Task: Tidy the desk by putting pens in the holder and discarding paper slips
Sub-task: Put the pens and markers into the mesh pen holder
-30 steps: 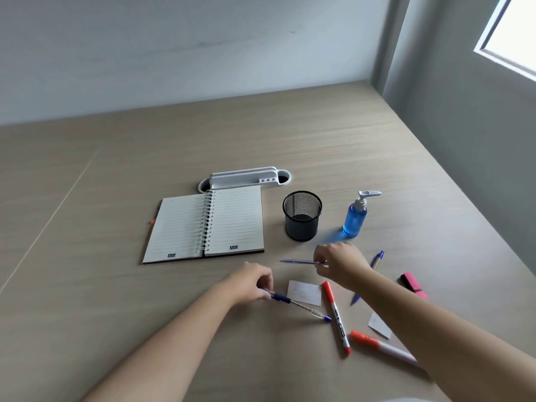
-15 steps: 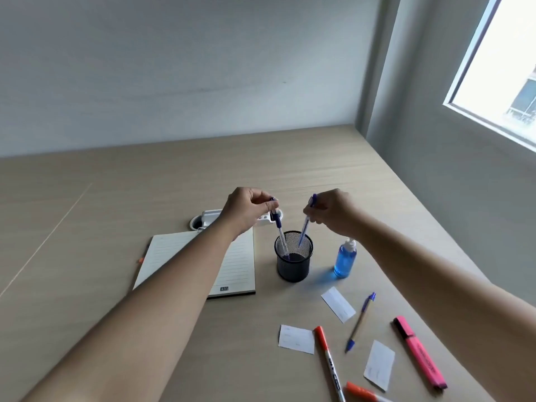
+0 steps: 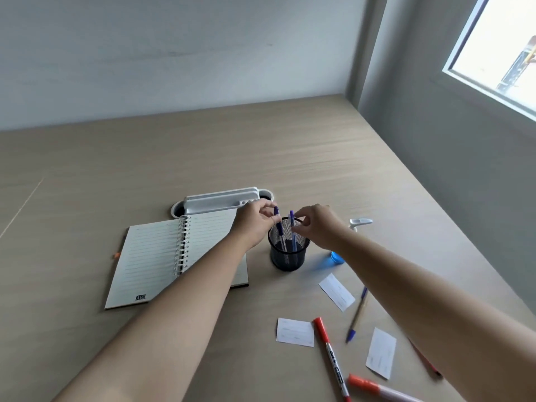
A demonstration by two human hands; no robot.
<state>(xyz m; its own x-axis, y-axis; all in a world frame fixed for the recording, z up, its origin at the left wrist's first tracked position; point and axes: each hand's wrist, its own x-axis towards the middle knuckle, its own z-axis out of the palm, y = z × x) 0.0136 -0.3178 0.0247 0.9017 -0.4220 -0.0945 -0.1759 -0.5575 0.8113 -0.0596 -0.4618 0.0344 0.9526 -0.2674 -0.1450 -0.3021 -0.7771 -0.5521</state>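
Note:
A black mesh pen holder (image 3: 287, 261) stands mid-desk. My left hand (image 3: 253, 224) pinches the top of a blue pen (image 3: 280, 232) that stands in the holder. Opposite it, my right hand (image 3: 319, 224) has its fingertips on a second blue pen (image 3: 293, 240), also standing in the holder. Lying on the desk nearer me are three paper slips (image 3: 295, 332) (image 3: 336, 291) (image 3: 381, 352), a red marker (image 3: 330, 355), an orange-capped marker (image 3: 377, 387) and a brown pen with blue ends (image 3: 357, 314).
An open spiral notebook (image 3: 156, 256) lies left of the holder, partly under my left arm. A white desk tray (image 3: 220, 200) sits behind it. A blue sanitizer bottle (image 3: 336, 258) stands right of the holder, mostly hidden by my right arm. Walls close the back and right.
Both hands lifted a blue pen each from the desk, carried them to the holder and lowered them deeper into it. The camera view tilted up.

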